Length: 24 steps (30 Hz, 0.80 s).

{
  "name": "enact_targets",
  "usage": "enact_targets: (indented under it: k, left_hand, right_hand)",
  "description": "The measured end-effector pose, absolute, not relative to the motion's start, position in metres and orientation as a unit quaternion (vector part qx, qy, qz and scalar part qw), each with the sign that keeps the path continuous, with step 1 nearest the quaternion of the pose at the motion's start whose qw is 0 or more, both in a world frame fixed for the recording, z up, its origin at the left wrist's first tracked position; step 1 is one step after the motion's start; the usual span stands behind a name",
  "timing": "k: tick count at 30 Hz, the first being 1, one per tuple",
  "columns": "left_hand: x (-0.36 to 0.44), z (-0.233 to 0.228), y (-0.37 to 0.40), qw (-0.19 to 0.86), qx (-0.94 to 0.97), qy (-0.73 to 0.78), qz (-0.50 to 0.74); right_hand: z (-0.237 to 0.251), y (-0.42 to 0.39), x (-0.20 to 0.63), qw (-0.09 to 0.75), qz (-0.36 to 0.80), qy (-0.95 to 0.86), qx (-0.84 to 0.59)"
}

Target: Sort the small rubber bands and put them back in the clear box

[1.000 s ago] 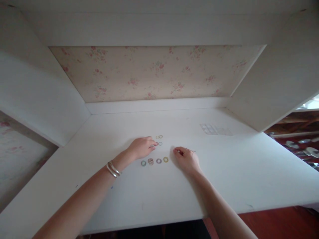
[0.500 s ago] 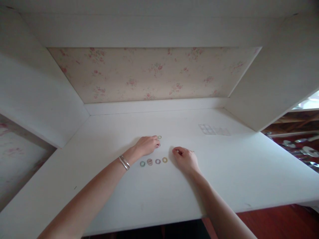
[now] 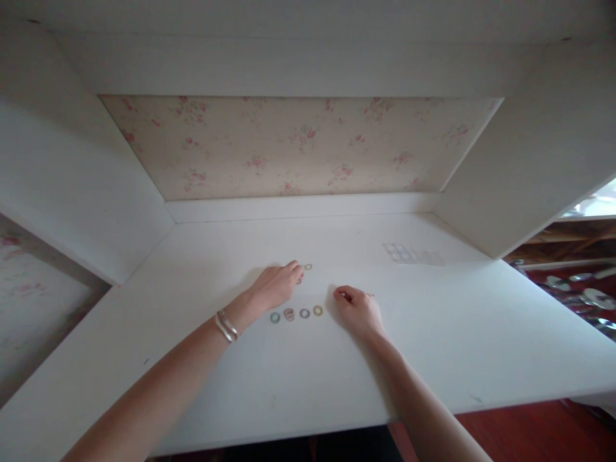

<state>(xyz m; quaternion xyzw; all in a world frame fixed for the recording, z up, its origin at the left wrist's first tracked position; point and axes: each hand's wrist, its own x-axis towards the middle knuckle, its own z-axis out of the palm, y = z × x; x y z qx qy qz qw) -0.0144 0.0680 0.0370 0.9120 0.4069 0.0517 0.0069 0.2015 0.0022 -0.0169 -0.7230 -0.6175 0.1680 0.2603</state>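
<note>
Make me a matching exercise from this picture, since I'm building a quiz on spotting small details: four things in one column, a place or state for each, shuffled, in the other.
Things:
1. left hand
2. right hand
3. row of four small rings
4. clear compartment tray

Places or states:
A. far right part of the white desk, away from both hands
B. between the two hands, nearer the front edge
C. fingertips at a small ring farther back
D. loosely curled, resting on the desk right of the row

Pairs: 1-C, 2-D, 3-B, 4-A
</note>
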Motion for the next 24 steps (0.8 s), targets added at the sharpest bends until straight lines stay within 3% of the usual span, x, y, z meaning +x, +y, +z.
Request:
enact_targets:
  k: [8,24]
  left_hand:
    - [-0.083,0.006,0.009,0.024,0.869,0.476,0.135]
    - [-0.084,-0.009,-0.012,-0.002,0.9,0.428,0.086]
  right_hand:
    - [-0.017,0.003,0.2,0.254,0.166,-0.612,-0.73]
    - [-0.016,0.0,0.198,0.223,0.148,-0.64,-0.72]
